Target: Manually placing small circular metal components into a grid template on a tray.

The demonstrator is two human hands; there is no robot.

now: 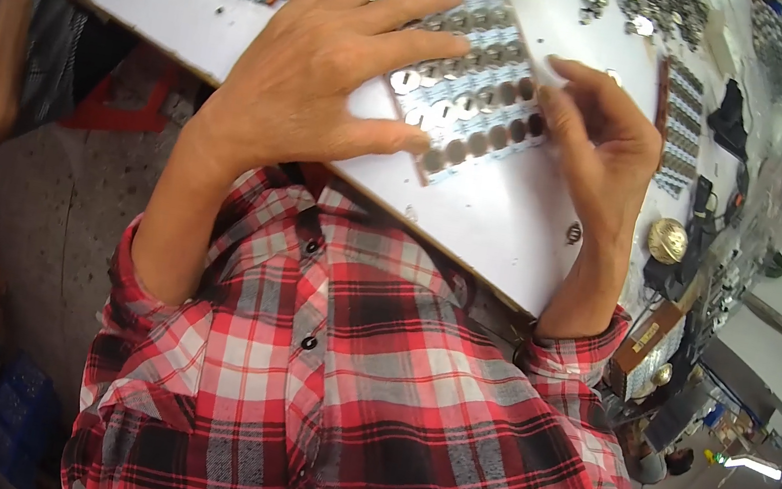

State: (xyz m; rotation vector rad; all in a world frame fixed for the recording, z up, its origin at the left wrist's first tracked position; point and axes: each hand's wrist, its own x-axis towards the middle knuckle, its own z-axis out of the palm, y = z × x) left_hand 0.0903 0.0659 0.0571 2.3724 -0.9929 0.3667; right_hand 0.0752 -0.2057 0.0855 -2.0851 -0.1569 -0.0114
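Spreading the bare left hand point(307, 60) wide, with fingers apart and gripping nothing visible, while reaching with the thumb to the near left edge of a flat, rectangular, pale-blue-striped board point(480, 122) bearing rows of dark and silvery round discs point(477, 144). Framing that board between both hands on the smooth white tabletop point(477, 212), mostly beneath the left fingers. Probably arranging or checking discs row by row; seemingly calling next for steadying at left and fine fingertip work at right. Curling the bare right hand point(601, 124) half closed, at or just beside the board's right edge, leaving any tiny pinched piece impossible to tell. Passing loose, silvery metal pieces point(670, 13) beyond, heaped well apart from both hands.
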